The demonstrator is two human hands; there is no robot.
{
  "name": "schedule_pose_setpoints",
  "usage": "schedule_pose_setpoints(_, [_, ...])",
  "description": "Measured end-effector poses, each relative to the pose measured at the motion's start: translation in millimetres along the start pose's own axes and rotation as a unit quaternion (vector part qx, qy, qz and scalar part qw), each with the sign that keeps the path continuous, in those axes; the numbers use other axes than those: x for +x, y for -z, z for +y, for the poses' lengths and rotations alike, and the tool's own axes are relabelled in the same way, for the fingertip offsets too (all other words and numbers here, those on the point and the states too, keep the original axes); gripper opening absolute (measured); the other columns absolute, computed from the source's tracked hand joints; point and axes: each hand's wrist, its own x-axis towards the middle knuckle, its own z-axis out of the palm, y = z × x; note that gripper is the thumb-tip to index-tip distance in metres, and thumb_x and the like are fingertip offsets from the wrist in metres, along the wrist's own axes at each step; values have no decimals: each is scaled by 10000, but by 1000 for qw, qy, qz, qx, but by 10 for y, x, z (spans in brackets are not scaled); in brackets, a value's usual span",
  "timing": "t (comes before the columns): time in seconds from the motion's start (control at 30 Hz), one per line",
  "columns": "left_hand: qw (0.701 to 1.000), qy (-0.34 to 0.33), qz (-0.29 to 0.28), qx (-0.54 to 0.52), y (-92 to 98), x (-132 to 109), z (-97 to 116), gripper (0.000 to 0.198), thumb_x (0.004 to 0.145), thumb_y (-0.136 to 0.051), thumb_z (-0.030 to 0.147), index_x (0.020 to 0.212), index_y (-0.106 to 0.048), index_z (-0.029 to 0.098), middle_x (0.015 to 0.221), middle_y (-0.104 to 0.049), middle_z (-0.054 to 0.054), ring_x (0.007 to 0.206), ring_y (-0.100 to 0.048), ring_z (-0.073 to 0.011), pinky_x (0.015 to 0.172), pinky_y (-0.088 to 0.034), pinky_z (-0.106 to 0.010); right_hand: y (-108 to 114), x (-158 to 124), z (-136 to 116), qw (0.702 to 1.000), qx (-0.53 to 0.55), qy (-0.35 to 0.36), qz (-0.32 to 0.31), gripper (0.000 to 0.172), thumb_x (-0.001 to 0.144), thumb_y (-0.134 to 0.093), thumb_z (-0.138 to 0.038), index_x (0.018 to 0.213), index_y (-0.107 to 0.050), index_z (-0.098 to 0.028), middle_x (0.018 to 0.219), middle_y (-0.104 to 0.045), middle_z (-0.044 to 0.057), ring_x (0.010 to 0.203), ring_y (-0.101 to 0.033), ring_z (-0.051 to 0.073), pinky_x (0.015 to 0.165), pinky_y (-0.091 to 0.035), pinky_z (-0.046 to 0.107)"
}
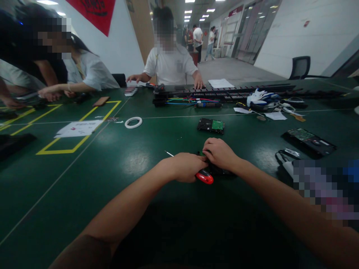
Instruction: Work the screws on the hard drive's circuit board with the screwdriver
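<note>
My left hand [185,166] is closed around a screwdriver [206,176] with a red and black handle. Its thin metal shaft sticks out to the left, past the knuckles. My right hand [219,151] is beside it, its fingers bent and pinched together against the left fingertips. What the right fingers pinch, if anything, is hidden. Under both hands lies a dark hard drive [223,172], mostly covered, with a bit of green board showing. Just beyond the hands a second hard drive [211,126], black with a green circuit board, lies flat on the green table [157,142].
A larger drive [310,142] and a cable [280,157] lie to the right. Black rails with coloured wires [193,101] and gloves [260,98] stretch across the back. A tape roll [133,122] and paper [78,128] are left. Several people are around the table.
</note>
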Motion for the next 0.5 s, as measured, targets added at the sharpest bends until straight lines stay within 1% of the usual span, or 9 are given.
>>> schedule_pose_setpoints(0.13, [1000,-11,-26,-10,19,4,7,413,870,-613,213,1283,-641,214,1351,-708,-117,1068,-748,-323,814,-606,-412,20,-50,13,1000,8,10,-5,249,1018,-545,-223,1010,-784,-151,1092,-728,117,1007,-659,246,898,-486,417])
schedule_pose_setpoints(0.3, [999,-6,-35,-10,39,11,21,333,875,-618,203,1205,-664,189,1310,-723,-115,1050,-747,-320,812,-607,-411,39,-124,19,999,27,31,-9,255,990,-557,-210,1067,-799,-182,1195,-736,106,1111,-658,264,982,-483,467])
schedule_pose_setpoints(0.43, [999,-6,-38,-9,41,16,24,366,889,-611,213,1252,-651,182,1349,-701,-123,1086,-737,-315,844,-600,-407,45,-166,23,999,33,35,-4,264,970,-570,-211,1094,-801,-179,1223,-741,108,1147,-665,283,1007,-493,482])
schedule_pose_setpoints(0.5, [999,-4,-39,-8,33,16,25,389,885,-614,214,1272,-647,187,1371,-690,-121,1080,-737,-302,840,-593,-392,52,-186,42,999,40,34,13,276,976,-559,-214,1110,-796,-170,1221,-744,113,1142,-672,288,998,-504,481])
